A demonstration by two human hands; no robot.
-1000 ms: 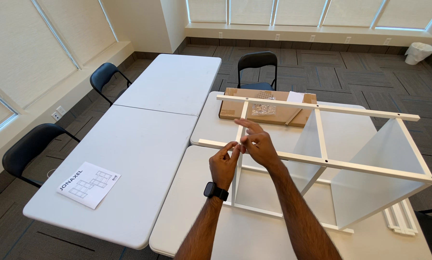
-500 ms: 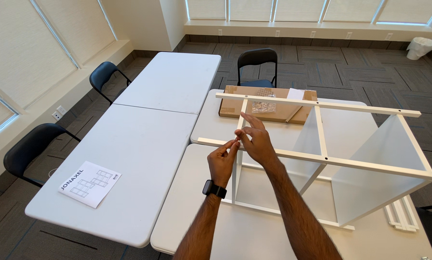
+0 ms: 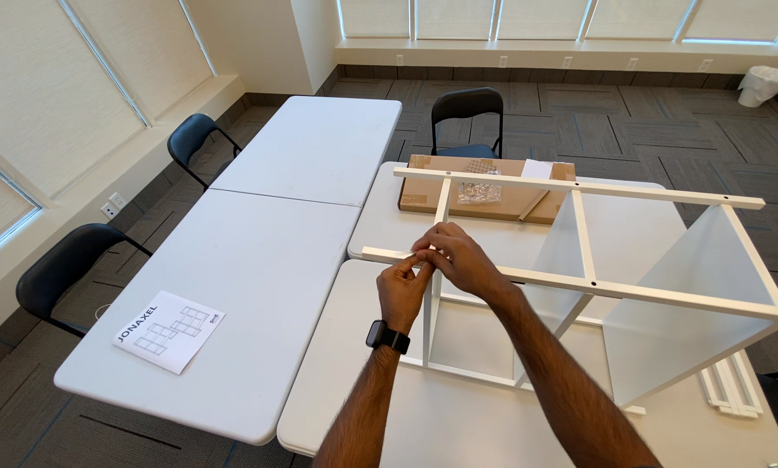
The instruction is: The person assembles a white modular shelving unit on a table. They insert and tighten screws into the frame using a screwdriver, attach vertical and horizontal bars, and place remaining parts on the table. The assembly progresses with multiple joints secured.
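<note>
Head view: both hands meet at the near rail of a white metal frame (image 3: 579, 286) standing on the right-hand desk (image 3: 389, 217). The left hand (image 3: 403, 290), a dark watch on its wrist, is pinched shut just under the rail; whether it holds a small part cannot be told. The right hand (image 3: 458, 258) lies curled over the rail, fingertips touching the left hand's. Behind the frame lies an open cardboard box (image 3: 484, 186) with a clear bag of fittings. An instruction sheet (image 3: 169, 330) lies on the left-hand desk, well apart.
</note>
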